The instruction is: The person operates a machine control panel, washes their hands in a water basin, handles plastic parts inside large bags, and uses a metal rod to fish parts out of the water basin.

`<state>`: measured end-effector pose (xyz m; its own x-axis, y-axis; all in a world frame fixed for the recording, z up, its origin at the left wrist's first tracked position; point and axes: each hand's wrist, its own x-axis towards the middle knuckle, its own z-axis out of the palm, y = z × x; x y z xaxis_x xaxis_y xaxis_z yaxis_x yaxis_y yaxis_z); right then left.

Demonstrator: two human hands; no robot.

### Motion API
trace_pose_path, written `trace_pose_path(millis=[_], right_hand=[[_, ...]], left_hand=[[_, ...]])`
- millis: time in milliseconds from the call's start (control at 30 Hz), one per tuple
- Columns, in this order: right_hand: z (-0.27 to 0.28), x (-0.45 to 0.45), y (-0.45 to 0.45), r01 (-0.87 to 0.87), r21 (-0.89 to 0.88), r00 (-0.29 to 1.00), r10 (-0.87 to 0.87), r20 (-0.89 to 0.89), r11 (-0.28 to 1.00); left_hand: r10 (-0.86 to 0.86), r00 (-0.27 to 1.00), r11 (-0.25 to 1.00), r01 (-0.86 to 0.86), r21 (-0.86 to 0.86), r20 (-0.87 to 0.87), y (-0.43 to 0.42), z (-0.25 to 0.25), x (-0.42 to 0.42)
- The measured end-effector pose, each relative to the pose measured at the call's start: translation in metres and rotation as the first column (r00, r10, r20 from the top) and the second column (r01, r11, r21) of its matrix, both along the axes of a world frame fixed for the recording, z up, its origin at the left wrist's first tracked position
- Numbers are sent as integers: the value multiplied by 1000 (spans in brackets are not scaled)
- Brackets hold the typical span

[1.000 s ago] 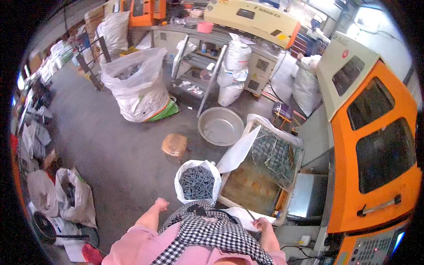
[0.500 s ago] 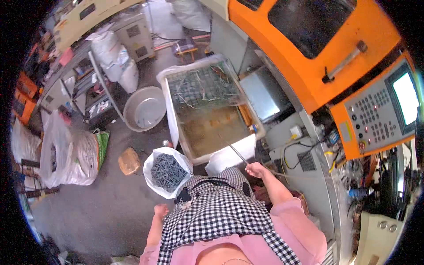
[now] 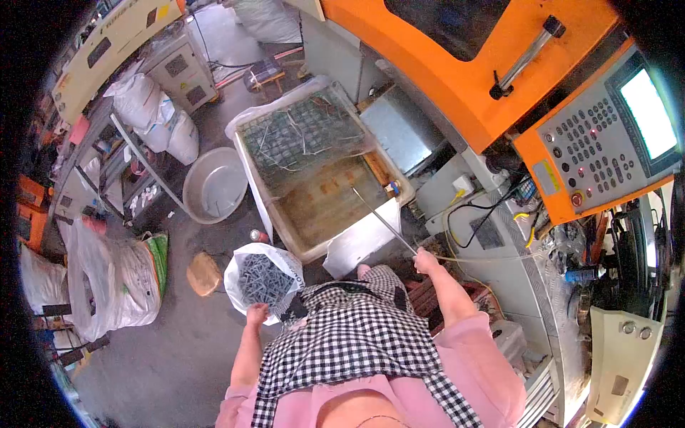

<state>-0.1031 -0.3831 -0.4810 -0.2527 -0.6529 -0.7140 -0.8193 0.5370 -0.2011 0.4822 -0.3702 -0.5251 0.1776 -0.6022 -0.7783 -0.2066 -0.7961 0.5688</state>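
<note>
My right hand is closed around a thin metal rod. The rod slants up and left over a large pale tub of murky brownish water, its far end over the water. A dark green grid with pale strands lies in the tub's far half. My left hand, fingers curled, is at the near rim of a white bag-lined container. Whether it grips anything there is too small to make out. Inside the container lie many grey, thin, screw-like pieces.
An orange machine with a keypad panel stands on the right. A round basin, a can and a brownish block are on the floor. Filled sacks stand left. Cables hang by the machine.
My left hand has moved up to the container's rim. My right hand, still holding the rod, has shifted slightly right and up. The whole view has shifted and turned a little.
</note>
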Motion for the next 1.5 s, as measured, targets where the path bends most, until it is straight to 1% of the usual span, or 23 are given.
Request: trace_pose_path(millis=[33,100,267,367,433,500,533,567,633,667,700,767,867,933,1000,1067,1133,1200,1267,1300,1333,1400,1500], right_hand=[[0,-6,0,-1,0,1000,1,-1,1000],[11,-15,-3,-72,-129,982,47,-182,989],[59,-25,-16,-42,-83,982,26,-189,996],[52,-39,-22,-2,-129,974,-28,-225,992],[53,-46,-31,15,-120,977,-40,-212,993],[46,-58,-38,51,-146,976,-80,-202,988],[29,-69,-43,-16,-88,967,-7,-253,996],[28,-75,-46,-26,-87,968,3,-252,996],[33,-81,-52,31,-173,969,-72,-235,984],[36,-86,-57,12,-162,971,-49,-232,987],[39,-89,-60,2,-160,972,-40,-233,987],[49,-94,-65,-59,-176,972,16,-234,983],[42,-106,-76,7,-170,973,-47,-227,985],[28,-119,-80,-39,-209,971,-12,-238,977],[27,-121,-84,-84,-248,968,21,-250,965],[44,-116,-90,-68,-162,962,22,-274,984],[54,-114,-94,-44,-161,966,2,-257,986],[53,-117,-98,-18,-160,971,-21,-240,987],[37,-127,-100,-37,-196,965,-16,-262,980],[15,-138,-102,-38,-196,965,-15,-263,980],[-21,-158,-105,-119,-255,963,49,-266,960],[-15,-158,-108,-200,-311,955,114,-275,929],[15,-145,-112,-117,-344,976,44,-212,932]], left_hand=[[1,1000,1000,-1,0,-1,-1,6,-3],[-14,999,1000,15,14,-40,-1,8,-6],[-14,1000,997,16,72,-25,21,9,-10],[71,997,992,-73,106,21,36,18,-18],[-17,995,992,4,124,103,44,23,-23],[6,991,993,-21,114,136,48,46,-38],[19,985,994,-37,103,169,50,53,-44],[29,985,993,-47,105,170,53,48,-43],[70,997,996,-71,63,19,58,33,-38],[121,993,990,-121,71,8,58,34,-43],[130,991,989,-130,73,8,57,34,-47],[47,990,998,-53,42,133,54,32,-55],[113,989,992,-118,41,97,56,20,-61],[179,983,984,-180,14,43,62,-11,-56],[177,984,984,-178,26,32,62,-2,-63],[175,984,984,-175,37,20,60,13,-73],[178,979,981,-184,54,95,62,23,-82],[177,980,981,-183,67,87,65,20,-83],[171,982,981,-177,79,79,69,19,-85],[201,977,976,-205,71,70,71,22,-88],[229,971,970,-233,62,61,71,26,-91],[214,974,974,-219,62,78,73,30,-97],[225,972,971,-229,64,61,74,30,-101]])
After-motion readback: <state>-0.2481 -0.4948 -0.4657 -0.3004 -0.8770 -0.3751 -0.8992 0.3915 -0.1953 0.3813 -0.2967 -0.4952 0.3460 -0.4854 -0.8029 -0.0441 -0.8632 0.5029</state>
